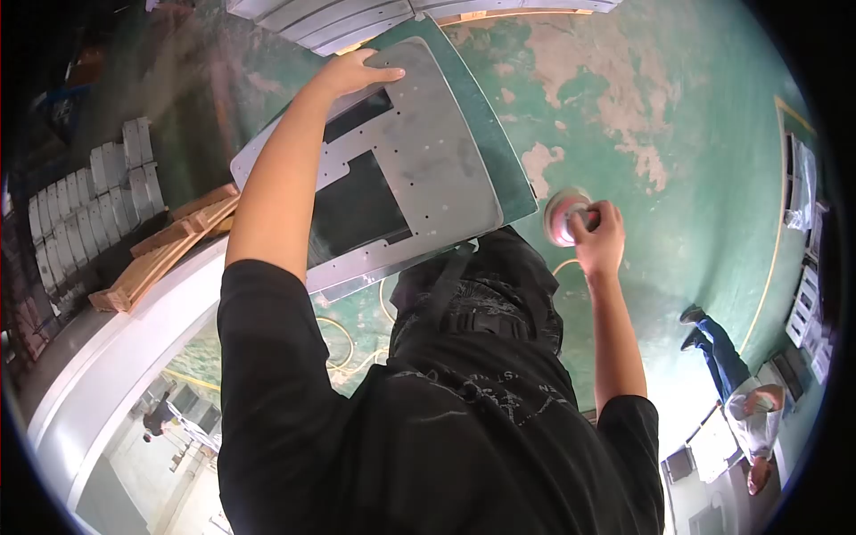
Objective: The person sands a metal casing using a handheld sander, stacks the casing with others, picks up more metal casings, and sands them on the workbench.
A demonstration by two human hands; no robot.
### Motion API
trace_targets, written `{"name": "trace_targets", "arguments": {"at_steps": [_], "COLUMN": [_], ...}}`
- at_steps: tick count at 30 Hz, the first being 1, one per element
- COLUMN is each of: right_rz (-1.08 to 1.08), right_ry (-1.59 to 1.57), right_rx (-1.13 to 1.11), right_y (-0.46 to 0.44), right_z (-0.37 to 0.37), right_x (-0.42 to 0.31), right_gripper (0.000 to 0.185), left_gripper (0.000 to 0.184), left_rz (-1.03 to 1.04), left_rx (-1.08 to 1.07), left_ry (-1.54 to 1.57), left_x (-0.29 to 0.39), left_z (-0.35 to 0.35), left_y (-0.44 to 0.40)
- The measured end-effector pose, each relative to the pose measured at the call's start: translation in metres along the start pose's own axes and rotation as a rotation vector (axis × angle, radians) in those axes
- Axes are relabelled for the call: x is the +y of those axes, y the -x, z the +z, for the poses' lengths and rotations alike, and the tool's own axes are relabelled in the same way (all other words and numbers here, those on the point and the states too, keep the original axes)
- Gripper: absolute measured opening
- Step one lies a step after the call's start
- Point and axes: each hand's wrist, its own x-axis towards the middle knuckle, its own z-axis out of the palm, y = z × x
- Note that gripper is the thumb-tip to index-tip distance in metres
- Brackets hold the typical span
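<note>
A flat grey metal panel [441,147] with rectangular cut-outs and small holes lies on a green-topped surface [486,116] in front of me. At its far left edge is my left hand [352,76], gripping the panel with one digit stretched over the top face and the others partly hidden past the edge. To the right of the panel, apart from it, my right hand [602,239] is closed around a round sander [565,217] with a reddish body. The sander's disc is blurred and tilted on its side, facing left.
A yellow hose [334,339] coils on the green floor [660,223]. Left are a wooden pallet [169,245] and stacked metal parts [94,205]; more metal pieces [325,22] lie ahead. One person [749,401] stands at right, another [160,417] far lower left.
</note>
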Motion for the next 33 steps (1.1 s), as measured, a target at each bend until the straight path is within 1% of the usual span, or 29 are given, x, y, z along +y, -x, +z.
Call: {"name": "trace_targets", "arguments": {"at_steps": [2,3,4,5,6,7,9,10,11,13,15,18,22,25,28,29,30,31,32,33], "right_rz": [-0.123,-0.193,-0.268,-0.274,-0.283,-0.295,-0.399,-0.457,-0.471,-0.491,-0.500,-0.511,-0.503,-0.550,-0.581,-0.601,-0.519,-0.519,-0.517,-0.519], "right_ry": [-0.030,0.001,0.050,0.056,0.064,0.074,0.172,0.217,0.235,0.277,0.341,0.387,0.494,0.522,0.562,0.569,0.540,0.547,0.555,0.561], "right_rx": [-0.080,-0.131,-0.160,-0.179,-0.197,-0.214,-0.159,-0.135,-0.130,-0.101,-0.059,-0.045,-0.059,-0.014,-0.030,-0.026,-0.030,-0.045,-0.061,-0.075], "right_y": [0.014,0.021,0.028,0.036,0.040,0.041,0.038,0.034,0.028,0.003,-0.034,-0.088,-0.146,-0.176,-0.200,-0.209,-0.175,-0.158,-0.146,-0.133], "right_z": [-0.013,-0.015,-0.013,-0.005,0.004,0.013,0.035,0.047,0.054,0.060,0.067,0.080,0.091,0.105,0.116,0.120,0.106,0.101,0.100,0.100], "right_x": [-0.053,-0.079,-0.102,-0.121,-0.139,-0.151,-0.167,-0.175,-0.185,-0.209,-0.231,-0.268,-0.313,-0.330,-0.332,-0.332,-0.344,-0.340,-0.330,-0.319], "right_gripper": [0.035,0.037,0.047,0.050,0.053,0.056,0.059,0.060,0.059,0.057,0.054,0.052,0.058,0.065,0.067,0.067,0.066,0.063,0.060,0.057], "left_gripper": [0.088,0.081,0.075,0.069,0.059,0.059,0.060,0.061,0.062,0.066,0.071,0.070,0.070,0.071,0.073,0.070,0.068,0.067,0.064,0.065], "left_rz": [0.009,0.102,0.188,0.266,0.340,0.330,0.192,0.080,-0.028,-0.081,-0.334,-0.449,-0.429,-0.474,-0.407,-0.476,-0.547,-0.618,-0.682,-0.653], "left_rx": [0.164,0.361,0.557,0.751,0.915,0.966,1.016,1.016,1.009,1.111,1.093,1.151,1.177,1.230,1.273,1.240,1.208,1.172,1.115,1.120], "left_ry": [-0.013,-0.110,-0.209,-0.310,-0.392,-0.413,-0.378,-0.353,-0.324,-0.160,-0.136,-0.067,0.567,0.710,0.357,0.282,0.206,0.128,0.176,0.157], "left_x": [0.014,0.006,-0.008,-0.021,-0.027,-0.038,-0.074,-0.091,-0.108,-0.168,-0.160,-0.163,-0.170,-0.168,-0.168,-0.167,-0.163,-0.161,-0.160,-0.164], "left_z": [0.011,0.024,0.041,0.055,0.066,0.076,0.103,0.116,0.129,0.167,0.174,0.192,0.229,0.242,0.227,0.219,0.210,0.203,0.202,0.204], "left_y": [0.034,0.043,0.051,0.064,0.087,0.110,0.157,0.186,0.215,0.260,0.304,0.335,0.341,0.331,0.317,0.312,0.307,0.302,0.299,0.298]}}
